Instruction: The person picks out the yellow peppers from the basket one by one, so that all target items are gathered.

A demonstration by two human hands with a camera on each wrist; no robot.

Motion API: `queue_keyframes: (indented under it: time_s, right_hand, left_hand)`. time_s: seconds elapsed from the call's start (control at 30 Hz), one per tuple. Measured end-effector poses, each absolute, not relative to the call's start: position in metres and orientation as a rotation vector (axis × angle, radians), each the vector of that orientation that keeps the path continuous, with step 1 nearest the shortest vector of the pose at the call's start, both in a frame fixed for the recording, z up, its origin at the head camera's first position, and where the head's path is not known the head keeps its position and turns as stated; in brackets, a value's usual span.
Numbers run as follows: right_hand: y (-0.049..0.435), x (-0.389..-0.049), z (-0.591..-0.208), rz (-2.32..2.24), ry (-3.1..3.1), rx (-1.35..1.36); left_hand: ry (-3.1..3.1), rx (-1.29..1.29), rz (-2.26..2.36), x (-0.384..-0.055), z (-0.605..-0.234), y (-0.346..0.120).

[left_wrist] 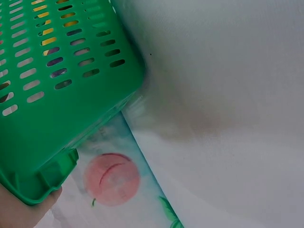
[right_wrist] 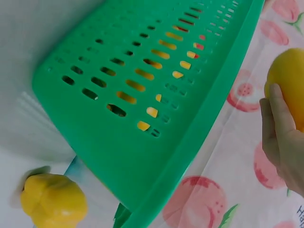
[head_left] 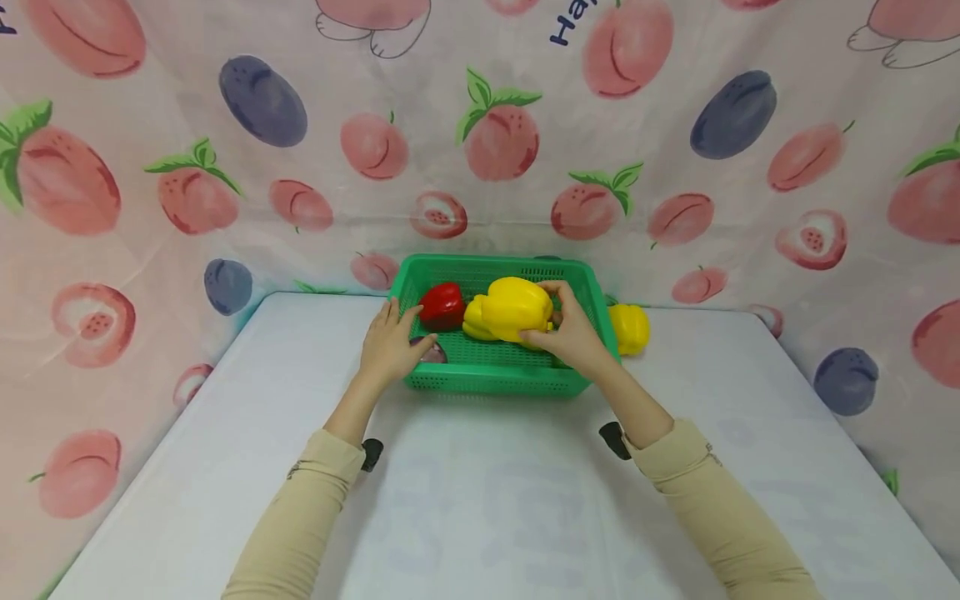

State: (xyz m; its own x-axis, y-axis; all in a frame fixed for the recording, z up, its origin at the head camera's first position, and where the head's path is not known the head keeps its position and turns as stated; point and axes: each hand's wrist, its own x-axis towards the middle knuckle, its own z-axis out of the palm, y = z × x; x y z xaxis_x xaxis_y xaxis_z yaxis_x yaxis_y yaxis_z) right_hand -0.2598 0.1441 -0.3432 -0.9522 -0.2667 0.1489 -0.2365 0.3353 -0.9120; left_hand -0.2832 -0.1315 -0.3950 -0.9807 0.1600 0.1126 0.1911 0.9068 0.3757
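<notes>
Above the green plastic basket [head_left: 498, 375], my right hand [head_left: 573, 333] holds a yellow bell pepper [head_left: 517, 307] between thumb and fingers. The same pepper [right_wrist: 290, 78] shows above the rim in the right wrist view. My left hand [head_left: 392, 343] grips the basket's left rim, with the thumb over the inner side. Inside the basket lie a red bell pepper [head_left: 442, 307] and more yellow pepper [head_left: 476, 320], partly hidden under the held one. A dark purple item [head_left: 432, 351] sits by the left thumb, mostly covered, so its kind is unclear.
Another yellow bell pepper [head_left: 630, 329] lies on the white table [head_left: 495, 500], just outside the basket's right side. Behind the table hangs a fruit-printed cloth [head_left: 502, 200], close to the basket's back. Dark wrist-camera pieces [head_left: 615, 440] sit under both wrists.
</notes>
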Motion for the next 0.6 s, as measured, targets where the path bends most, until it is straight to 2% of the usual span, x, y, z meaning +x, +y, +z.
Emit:
queue_keyframes:
  time_s: [0.37, 0.6]
  right_hand:
    - [0.154, -0.241, -0.351, -1.9, 2.477, -0.435]
    - [0.169, -0.233, -0.354, -1.891, 2.431, -0.312]
  left_hand:
    - [-2.973, -0.282, -0.592, -0.283, -0.392, -0.132]
    - [-2.988, -0.268, -0.603, -0.284, -0.395, -0.132]
